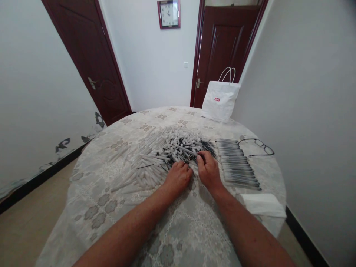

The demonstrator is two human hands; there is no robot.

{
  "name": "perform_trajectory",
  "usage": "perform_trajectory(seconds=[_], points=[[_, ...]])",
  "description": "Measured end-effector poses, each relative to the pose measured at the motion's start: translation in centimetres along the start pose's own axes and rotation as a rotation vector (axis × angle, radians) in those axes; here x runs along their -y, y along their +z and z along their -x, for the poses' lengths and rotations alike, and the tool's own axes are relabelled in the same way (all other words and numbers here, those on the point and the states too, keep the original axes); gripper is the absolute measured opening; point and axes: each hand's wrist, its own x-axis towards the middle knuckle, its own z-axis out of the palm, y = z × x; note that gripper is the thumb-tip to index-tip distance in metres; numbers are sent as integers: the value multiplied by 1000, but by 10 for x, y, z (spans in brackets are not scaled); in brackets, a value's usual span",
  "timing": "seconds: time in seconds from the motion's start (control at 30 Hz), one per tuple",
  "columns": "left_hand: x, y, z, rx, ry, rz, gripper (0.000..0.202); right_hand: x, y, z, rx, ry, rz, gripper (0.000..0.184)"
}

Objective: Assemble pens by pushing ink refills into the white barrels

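A heap of loose pen parts [150, 159] covers the middle of the table: translucent white barrels, short pale caps and thin dark refills. At the heap's near edge, my left hand [179, 176] rests with its fingers curled down; whatever lies under them is hidden. My right hand [208, 170], just to its right, is closed in a pinch. A pale pen barrel [187, 150] reaches up and left from those fingertips, seemingly held in them. Right of this hand lies a neat row of assembled pens [236, 163], side by side.
Dark-framed glasses [263, 147] lie beyond the row's right side. A folded white paper or cloth [263, 205] is near the table's right edge. At the back right stands a white handled bag [221, 102]. A patterned tablecloth [191, 222] covers the round table.
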Motion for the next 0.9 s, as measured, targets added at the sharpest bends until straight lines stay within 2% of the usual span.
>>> perform_trajectory(seconds=[0.17,0.27,0.37,0.47,0.53,0.63,0.73,0.9], points=[[1,-6,0,0,36,-25,14,1,0,0,-3,-15,-23,22],[6,-15,11,-64,-25,81,13,2,-2,1,-7,-5,-49,22],[15,-28,25,-221,-249,392,13,5,-4,3,7,15,-94,23],[28,-40,36,-349,-498,875,18,9,-4,9,53,34,-157,23],[35,-44,40,-426,-607,1159,22,13,-4,14,91,30,-186,23],[43,-40,44,-555,-686,1505,27,17,-3,19,134,-9,-186,21],[48,-33,47,-643,-706,1775,31,18,-2,21,150,-67,-153,21],[55,-32,52,-642,-735,1960,34,15,0,23,189,-81,-112,21]])
